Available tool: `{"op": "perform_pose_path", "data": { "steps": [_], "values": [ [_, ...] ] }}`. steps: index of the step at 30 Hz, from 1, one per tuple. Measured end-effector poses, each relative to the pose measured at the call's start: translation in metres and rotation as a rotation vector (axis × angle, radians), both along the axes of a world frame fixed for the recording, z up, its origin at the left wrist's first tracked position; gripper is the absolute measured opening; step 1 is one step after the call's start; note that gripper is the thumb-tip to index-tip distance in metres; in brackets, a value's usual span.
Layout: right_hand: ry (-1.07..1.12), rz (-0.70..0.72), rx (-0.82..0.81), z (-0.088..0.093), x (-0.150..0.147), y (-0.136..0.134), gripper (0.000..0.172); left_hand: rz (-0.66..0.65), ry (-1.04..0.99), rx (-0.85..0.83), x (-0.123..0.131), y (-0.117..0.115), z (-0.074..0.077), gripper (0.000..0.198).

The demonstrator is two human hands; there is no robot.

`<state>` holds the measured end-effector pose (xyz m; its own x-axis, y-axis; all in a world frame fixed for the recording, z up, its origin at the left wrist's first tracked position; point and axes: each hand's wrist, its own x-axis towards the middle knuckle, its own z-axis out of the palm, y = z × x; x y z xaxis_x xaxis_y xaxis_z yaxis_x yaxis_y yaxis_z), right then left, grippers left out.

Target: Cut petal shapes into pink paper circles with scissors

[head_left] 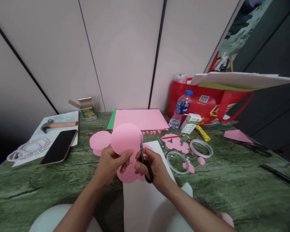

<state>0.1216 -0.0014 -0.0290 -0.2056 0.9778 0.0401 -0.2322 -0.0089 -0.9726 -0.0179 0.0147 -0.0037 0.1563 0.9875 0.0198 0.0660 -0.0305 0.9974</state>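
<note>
My left hand (112, 162) pinches the lower edge of a round pink paper disc (125, 138), thumb in front. In my right hand (152, 162) is a pair of scissors (148, 170) with black handles. The blades point upward beside the disc's right edge; whether they touch it I cannot tell. Below and behind both hands lie more pink paper circles (127, 175), partly on a white sheet (140, 203). Another pair of pink circles (100, 140) rests to the left of the disc.
Pink card sheets (140, 118) lie at the back. On the left are a hammer (60, 125), a phone (59, 146) and beads (30, 149). Tape rolls (201, 148), a glue stick (203, 133), a water bottle (181, 111) and a red bag (195, 91) are on the right.
</note>
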Motion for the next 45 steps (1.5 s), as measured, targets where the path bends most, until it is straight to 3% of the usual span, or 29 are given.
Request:
{"op": "perform_pose_path", "data": {
  "steps": [7,14,21,45],
  "values": [
    [0.003,0.018,0.010,-0.0030,-0.0022,0.0000,0.027,-0.132,-0.140,-0.049,0.0013,0.0011,-0.0009,0.028],
    [0.002,0.047,0.029,-0.0016,-0.0035,-0.0006,0.031,0.032,-0.003,-0.035,0.0040,0.0014,-0.0014,0.034],
    [0.018,0.018,0.103,-0.0021,-0.0014,0.0016,0.038,0.019,0.034,-0.049,0.0044,0.0002,-0.0012,0.032],
    [0.050,0.007,0.026,-0.0035,-0.0019,0.0003,0.029,0.028,0.049,-0.037,-0.0004,0.0010,-0.0027,0.034]
  ]
}}
